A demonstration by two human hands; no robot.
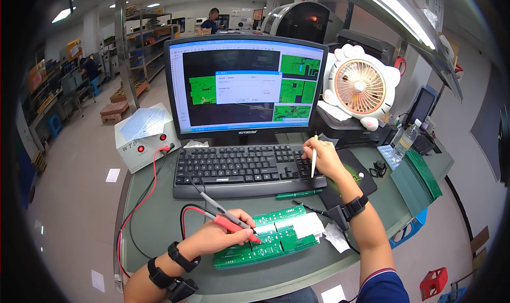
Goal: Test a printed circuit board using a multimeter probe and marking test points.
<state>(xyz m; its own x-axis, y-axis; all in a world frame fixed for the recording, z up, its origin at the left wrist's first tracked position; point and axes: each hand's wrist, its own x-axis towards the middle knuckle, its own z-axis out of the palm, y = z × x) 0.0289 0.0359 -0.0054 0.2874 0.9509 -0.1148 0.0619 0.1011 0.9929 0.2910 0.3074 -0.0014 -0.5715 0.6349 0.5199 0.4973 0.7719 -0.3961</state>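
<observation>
My left hand (222, 235) is closed around a red test probe (227, 223) and a grey test probe (217, 205). Both tips point down at a green circuit board (234, 257) lying at the desk's front edge; whether they touch it I cannot tell. A white paper label or sheet (307, 226) covers the board's right part. My right hand (328, 158) pinches a slim white pen-like stick (314, 164) over the number pad of the black keyboard (228, 167). Some of its fingers are hidden. Behind the keyboard, a monitor (212, 117) displays green board pictures and a dialog box.
A white box with red terminals (146, 146) stands left, a red lead running from it. Right of the keyboard lie a green marker (298, 194), a black mouse pad (366, 178) and a crumpled paper (337, 238). Farther right are a fan (360, 88), a bottle (406, 139) and stacked green boards (417, 181).
</observation>
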